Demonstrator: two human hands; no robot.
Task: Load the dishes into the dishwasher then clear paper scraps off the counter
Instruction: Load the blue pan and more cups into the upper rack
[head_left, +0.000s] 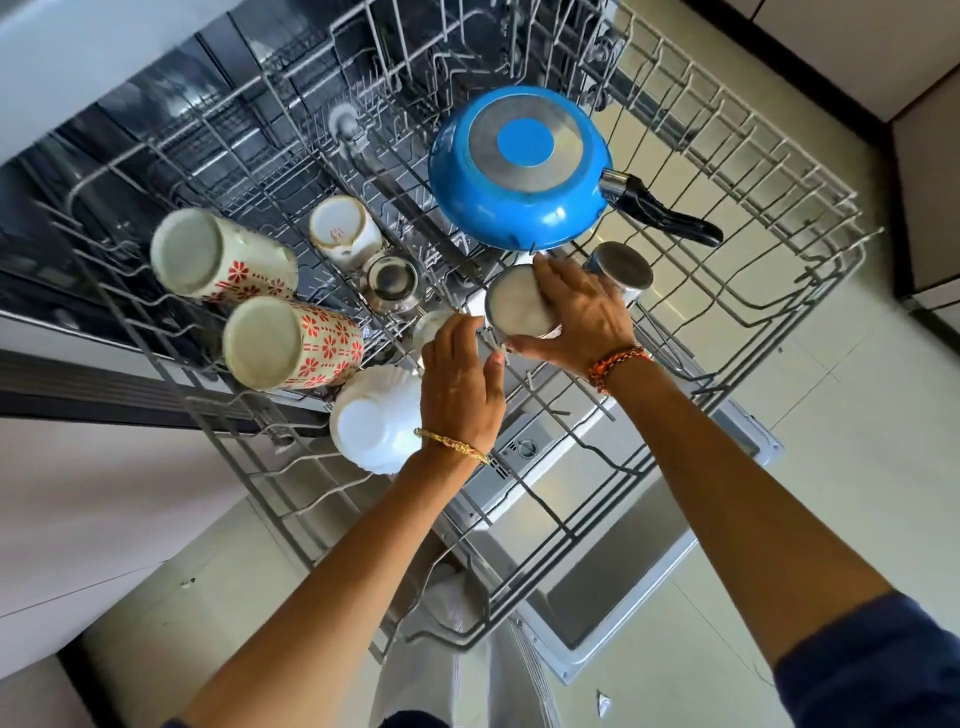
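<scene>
While the right hand (576, 312) grips an inverted steel cup (519, 306) over the rack (779, 291), loading continues; the left hand (460, 374), fingers relaxed, steadies nearby; seating between tines comes next.

Pale glossy floor tiles (831, 467); cabinet fronts (930, 197) beside.
</scene>
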